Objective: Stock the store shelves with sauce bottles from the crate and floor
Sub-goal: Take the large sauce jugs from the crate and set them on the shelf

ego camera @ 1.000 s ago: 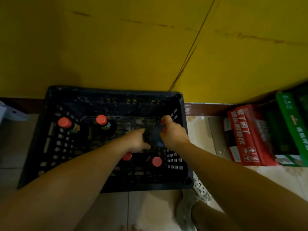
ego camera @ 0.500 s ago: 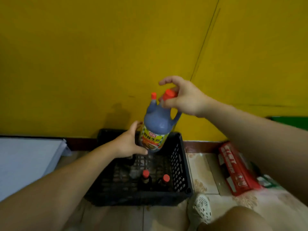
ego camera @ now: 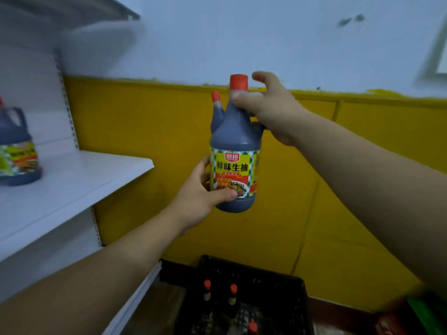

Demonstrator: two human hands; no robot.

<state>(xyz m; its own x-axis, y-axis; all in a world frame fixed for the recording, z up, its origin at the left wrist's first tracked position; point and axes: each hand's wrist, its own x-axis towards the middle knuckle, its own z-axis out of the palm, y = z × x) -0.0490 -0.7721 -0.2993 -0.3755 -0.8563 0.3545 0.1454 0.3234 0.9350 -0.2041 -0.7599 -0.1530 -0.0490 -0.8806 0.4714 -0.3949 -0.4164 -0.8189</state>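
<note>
Fingers (ego camera: 225,195) of the left hand (ego camera: 197,201) are curled round the lower body of the soy sauce bottle (ego camera: 233,136), with the thumb across the bottom edge of the label. The right hand (ego camera: 275,114) grips the same bottle at the top: its thumb presses on the neck just below the large red cap, its index finger is raised clear of the cap, and its other fingers are hidden behind the bottle at the handle. The bottle is upright and held in the air in front of the yellow wall panel (ego camera: 362,189). It touches no surface.

At 9 o'clock from the bottle is a white shelf (ego camera: 72,180). A second bottle (ego camera: 17,151) with the same kind of label stands on it at the far left edge of the view. At 6 o'clock, on the floor, is a black crate (ego camera: 280,284). Small bottles (ego camera: 207,290) with red caps stand upright in it.
</note>
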